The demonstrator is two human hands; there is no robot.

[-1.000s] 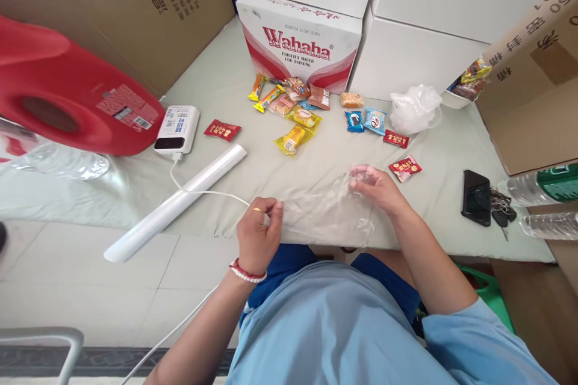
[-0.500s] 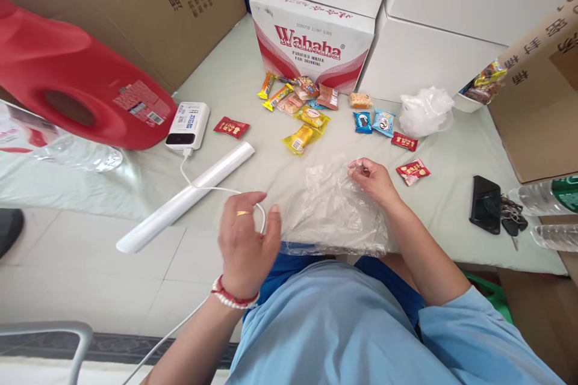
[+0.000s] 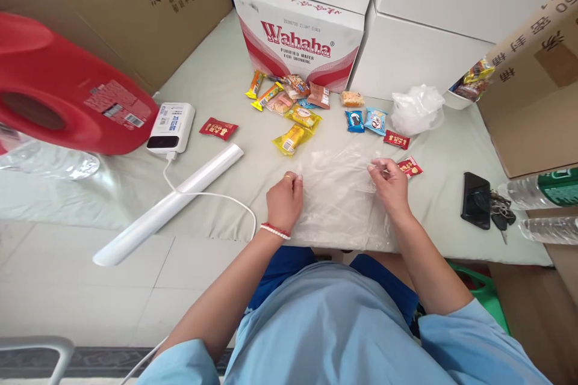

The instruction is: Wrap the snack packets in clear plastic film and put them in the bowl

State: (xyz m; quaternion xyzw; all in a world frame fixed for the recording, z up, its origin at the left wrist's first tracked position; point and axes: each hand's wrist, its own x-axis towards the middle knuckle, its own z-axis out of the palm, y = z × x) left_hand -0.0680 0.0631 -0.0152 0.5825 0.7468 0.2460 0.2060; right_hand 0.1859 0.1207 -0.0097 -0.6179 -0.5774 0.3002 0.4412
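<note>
- The surface (image 3: 135,192) is a low platform under a pale grey-green cloth, its front edge dropping to a floor of light tiles; cardboard cartons and white boxes wall it in at the back.
- The landmark is the white-and-red "Wahaha" water carton (image 3: 300,42), standing at the rear middle.
- A thin clear plastic bag (image 3: 338,198) lies flat on the cloth well in front of that carton, at the near edge.
- The left hand (image 3: 283,201) pinches the bag's upper left corner, its grip closed on the film.
- The right hand (image 3: 392,186) pinches the upper right corner, its grip likewise clenched on the bag.
- Small wrapped snacks lie scattered just in front of the carton: about eight in the cluster at its foot, two blue packets (image 3: 365,120) to the right of that cluster, and three red sachets, one (image 3: 219,129) off to the left.
- One crumpled white plastic bag (image 3: 415,109) sits to the carton's right.
- One white power bank (image 3: 170,127) with a white cable and one long white roll (image 3: 169,204) lie left of the carton.
- One large red jug (image 3: 67,96) lies further left.
- One black phone (image 3: 475,200) with keys lies far right, beside two plastic bottles.
</note>
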